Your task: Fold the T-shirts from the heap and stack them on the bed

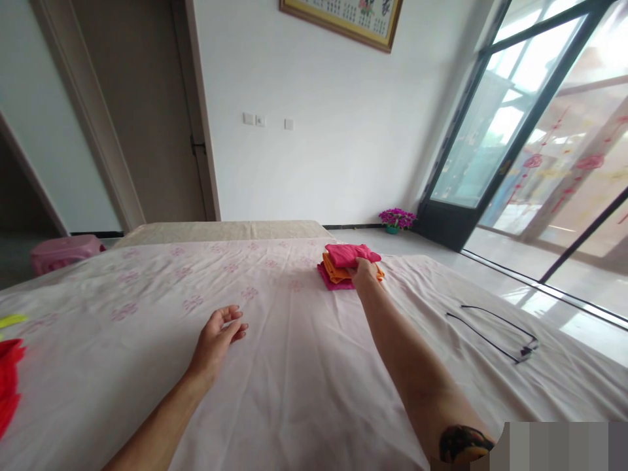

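Observation:
A small stack of folded cloths lies on the pale patterned bedsheet [275, 366], past the middle. On top is a pink folded cloth [348, 252]; beneath it come an orange folded cloth [334, 268] and a magenta one [333, 282]. My right hand [364, 268] reaches out to the stack, its fingers closed on the near edge of the top pink cloth; the fingertips are partly hidden. Over the sheet at left centre, my left hand [223, 333] holds nothing, its fingers loosely bent and apart.
Eyeglasses [524, 352] lie on the sheet at right. Red fabric [8, 379] and a yellow piece [12, 320] show at the left edge. Beyond the bed are a pink stool [67, 252], a purple-flowered pot plant [397, 219] and a glass door [490, 118].

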Demonstrator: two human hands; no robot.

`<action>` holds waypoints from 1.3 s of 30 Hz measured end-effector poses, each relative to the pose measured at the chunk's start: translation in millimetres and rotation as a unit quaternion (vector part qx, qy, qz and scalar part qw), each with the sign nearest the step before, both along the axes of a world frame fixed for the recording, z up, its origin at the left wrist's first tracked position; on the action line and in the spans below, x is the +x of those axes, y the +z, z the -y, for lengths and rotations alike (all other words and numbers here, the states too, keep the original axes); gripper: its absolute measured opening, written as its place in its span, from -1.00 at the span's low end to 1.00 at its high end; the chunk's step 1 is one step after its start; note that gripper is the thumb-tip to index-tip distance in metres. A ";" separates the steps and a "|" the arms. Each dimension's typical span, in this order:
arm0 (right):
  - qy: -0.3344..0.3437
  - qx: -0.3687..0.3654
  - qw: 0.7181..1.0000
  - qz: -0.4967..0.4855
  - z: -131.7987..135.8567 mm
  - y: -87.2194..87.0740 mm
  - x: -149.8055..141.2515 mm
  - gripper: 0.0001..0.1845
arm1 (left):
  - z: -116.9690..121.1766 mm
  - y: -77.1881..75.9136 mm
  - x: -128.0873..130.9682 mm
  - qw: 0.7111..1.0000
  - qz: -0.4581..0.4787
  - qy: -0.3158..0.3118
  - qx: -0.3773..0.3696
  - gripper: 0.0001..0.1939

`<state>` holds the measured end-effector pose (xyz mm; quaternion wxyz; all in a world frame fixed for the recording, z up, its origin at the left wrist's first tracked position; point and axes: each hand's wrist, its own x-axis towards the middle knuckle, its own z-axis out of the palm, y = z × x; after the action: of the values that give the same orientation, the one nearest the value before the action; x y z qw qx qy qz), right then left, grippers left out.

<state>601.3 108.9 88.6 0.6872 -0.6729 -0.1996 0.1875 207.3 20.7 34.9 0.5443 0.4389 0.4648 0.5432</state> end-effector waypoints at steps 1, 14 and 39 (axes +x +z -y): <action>-0.008 -0.014 1.000 0.018 0.0 -1.7 -0.5 -0.50 | -0.1 -0.4 -0.3 1.000 0.002 0.001 0.000 -0.44; -0.051 -0.145 0.861 0.485 40.0 5.9 1.0 -0.38 | -1.9 -2.1 1.9 0.999 -0.022 0.001 0.026 -0.49; 0.339 -0.223 0.671 0.621 82.6 -62.2 -162.4 -0.49 | -2.2 -11.7 -13.9 0.985 -0.147 -0.009 0.088 -0.73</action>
<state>438.9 26.2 26.4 0.1235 -0.6531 -0.7470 -0.0144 193.4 22.9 23.1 0.4341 0.5647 0.4859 0.5066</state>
